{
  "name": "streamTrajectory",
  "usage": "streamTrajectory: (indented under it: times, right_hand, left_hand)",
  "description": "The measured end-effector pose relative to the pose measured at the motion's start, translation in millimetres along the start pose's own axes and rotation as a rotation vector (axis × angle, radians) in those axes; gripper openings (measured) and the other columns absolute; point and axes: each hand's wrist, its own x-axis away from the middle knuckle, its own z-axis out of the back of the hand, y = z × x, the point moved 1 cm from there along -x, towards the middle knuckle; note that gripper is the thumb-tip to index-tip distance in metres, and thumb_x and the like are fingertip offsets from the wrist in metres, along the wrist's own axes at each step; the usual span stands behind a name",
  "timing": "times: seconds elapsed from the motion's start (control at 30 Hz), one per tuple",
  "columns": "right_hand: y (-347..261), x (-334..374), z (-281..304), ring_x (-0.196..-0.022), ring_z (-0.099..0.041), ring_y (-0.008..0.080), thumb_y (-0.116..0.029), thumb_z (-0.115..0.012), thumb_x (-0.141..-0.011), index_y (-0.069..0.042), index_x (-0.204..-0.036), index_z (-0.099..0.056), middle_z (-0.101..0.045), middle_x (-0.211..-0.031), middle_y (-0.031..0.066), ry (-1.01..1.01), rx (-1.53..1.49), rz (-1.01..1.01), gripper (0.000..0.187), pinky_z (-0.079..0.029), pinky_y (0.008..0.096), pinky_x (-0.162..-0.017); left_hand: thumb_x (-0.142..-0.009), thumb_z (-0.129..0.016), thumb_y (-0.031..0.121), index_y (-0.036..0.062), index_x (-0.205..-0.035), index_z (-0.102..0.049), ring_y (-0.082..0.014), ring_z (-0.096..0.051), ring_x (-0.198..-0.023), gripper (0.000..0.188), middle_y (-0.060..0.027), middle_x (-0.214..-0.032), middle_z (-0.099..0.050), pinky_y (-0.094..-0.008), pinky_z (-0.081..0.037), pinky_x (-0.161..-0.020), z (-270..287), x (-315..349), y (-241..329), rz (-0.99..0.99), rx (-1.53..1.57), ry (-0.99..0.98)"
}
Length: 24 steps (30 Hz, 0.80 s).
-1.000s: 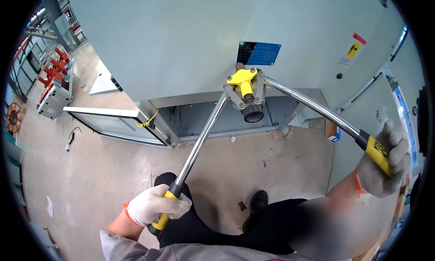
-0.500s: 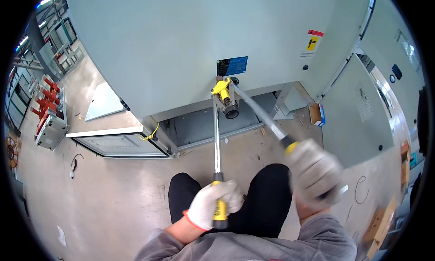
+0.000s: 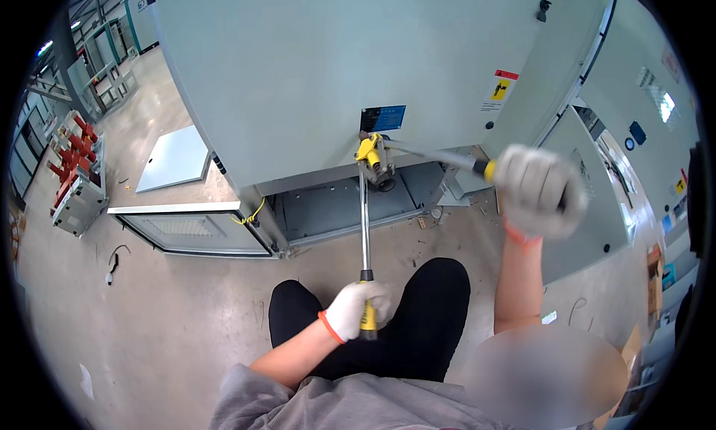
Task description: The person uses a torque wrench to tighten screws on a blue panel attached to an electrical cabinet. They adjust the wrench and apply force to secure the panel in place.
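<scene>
In front of the pale grey cabinet, both my hands hold a long-handled crimping tool with a yellow head (image 3: 371,152) and two steel handles. My left hand (image 3: 352,311), in a white glove with an orange cuff, is wrapped round one handle's yellow and black grip above my lap. My right hand (image 3: 541,190), gloved alike, is closed round the end of the other handle (image 3: 436,155), raised out to the right. The handles stand wide apart. Dark round parts sit at the tool's head, just below a black and blue plate on the cabinet. What lies in its jaws is too small to tell.
The cabinet (image 3: 321,72) has an opening along its base (image 3: 335,206). A low door panel (image 3: 195,234) stands out at left, tied with yellow cord. Red and metal equipment (image 3: 78,176) lies on the floor farther left. More cabinet doors (image 3: 574,214) stand at right.
My right hand has swung up and outward with its handle, spreading the handles wider. My left hand still grips the other handle. The view has shifted slightly.
</scene>
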Motion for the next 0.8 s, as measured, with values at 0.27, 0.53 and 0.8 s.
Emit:
streamTrajectory:
  times: [0.27, 0.53, 0.8]
  right_hand:
    - [40.0, -100.3, 98.5, -0.050, -0.013, 0.0142, -0.030, -0.040, -0.098, -0.019, -0.067, -0.028, -0.018, -0.052, -0.0039, 0.609, -0.153, -0.284, 0.036, -0.020, 0.0365, -0.054]
    - [19.8, -70.0, 48.7, -0.049, -0.016, 0.0148, -0.027, -0.041, -0.097, -0.018, -0.067, -0.028, -0.023, -0.051, -0.0017, 0.220, -0.192, -0.119, 0.034, -0.020, 0.0375, -0.055]
    - [0.6, -5.7, -20.0, -0.048, -0.023, 0.0172, -0.024, -0.039, -0.097, -0.015, -0.068, -0.031, -0.031, -0.051, 0.0006, 0.314, -0.079, 0.063, 0.031, -0.028, 0.0387, -0.056]
  left_hand:
    - [-0.087, -0.072, 0.009, 0.0016, -0.082, -0.060, -0.0148, -0.056, -0.067, 0.014, -0.0043, -0.075, -0.059, -0.0311, -0.045, -0.065, 145.0, -39.4, 82.8, -0.169, -0.767, 0.140]
    - [-0.098, -0.069, 0.018, 0.0087, -0.080, -0.055, -0.0159, -0.050, -0.061, 0.024, -0.0015, -0.069, -0.053, -0.0328, -0.039, -0.058, 104.4, -26.2, 43.6, -0.134, -0.333, -0.218]
    - [-0.113, -0.047, 0.048, 0.0105, -0.061, -0.043, -0.0182, -0.034, -0.059, 0.064, -0.0029, -0.061, -0.033, -0.0342, -0.030, -0.057, 9.8, -0.4, 7.9, -0.112, -0.064, -0.099]
